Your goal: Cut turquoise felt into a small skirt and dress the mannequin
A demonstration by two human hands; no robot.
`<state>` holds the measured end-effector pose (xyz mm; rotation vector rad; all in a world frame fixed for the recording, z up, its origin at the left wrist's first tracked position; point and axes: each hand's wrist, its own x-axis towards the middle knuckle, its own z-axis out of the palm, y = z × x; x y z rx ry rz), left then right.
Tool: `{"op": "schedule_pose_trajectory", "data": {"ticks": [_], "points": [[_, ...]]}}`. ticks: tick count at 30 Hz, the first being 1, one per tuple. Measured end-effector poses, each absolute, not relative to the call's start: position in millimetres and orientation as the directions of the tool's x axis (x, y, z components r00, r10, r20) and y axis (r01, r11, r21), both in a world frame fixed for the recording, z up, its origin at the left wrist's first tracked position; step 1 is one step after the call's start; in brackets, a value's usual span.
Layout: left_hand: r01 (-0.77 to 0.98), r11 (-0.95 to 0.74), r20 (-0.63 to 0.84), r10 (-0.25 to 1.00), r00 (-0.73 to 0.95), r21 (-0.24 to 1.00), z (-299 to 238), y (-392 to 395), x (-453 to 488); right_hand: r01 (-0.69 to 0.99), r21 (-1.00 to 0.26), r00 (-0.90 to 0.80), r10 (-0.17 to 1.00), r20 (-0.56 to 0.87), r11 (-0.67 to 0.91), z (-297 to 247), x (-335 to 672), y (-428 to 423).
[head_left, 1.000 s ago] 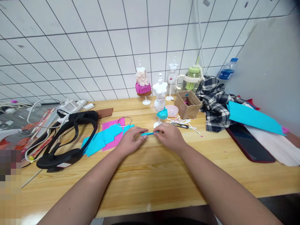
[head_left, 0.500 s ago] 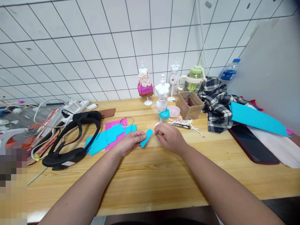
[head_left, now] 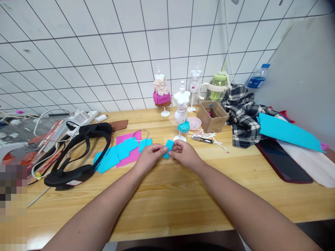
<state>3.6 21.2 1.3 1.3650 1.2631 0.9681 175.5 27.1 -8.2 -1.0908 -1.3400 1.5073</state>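
A small strip of blue crepe paper [head_left: 169,144] is pinched between both hands above the table. My left hand [head_left: 152,154] grips its left edge with thumb and fingers, and my right hand [head_left: 184,151] pinches its right edge. Just behind them stands a white mini mannequin [head_left: 181,101], upright on its round base, with a gathered blue paper piece [head_left: 183,127] at its lower right. More blue paper pieces [head_left: 110,158] lie to the left, partly over a magenta sheet [head_left: 131,161].
Behind are a dressed mannequin [head_left: 161,92], another mannequin [head_left: 195,85], a cardboard box [head_left: 213,120] and a pink dish [head_left: 194,122]. Small snips [head_left: 202,139] lie among paper scraps. A black headset [head_left: 78,157] is at left; a phone [head_left: 285,164] and plaid cloth [head_left: 240,115] are at right.
My right hand has come down and left onto the blue strip and now pinches it too. The strip has shifted slightly right and up with my left hand.
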Motion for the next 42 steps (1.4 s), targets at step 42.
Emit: {"op": "schedule_pose_trajectory", "data": {"ticks": [42], "points": [[0.034,0.286,-0.284,0.915,0.287,0.958,-6.4,19.4,-1.0,0.335,-0.932,-0.352,0.936,0.013,0.139,-5.3,187.0,23.6]]}}
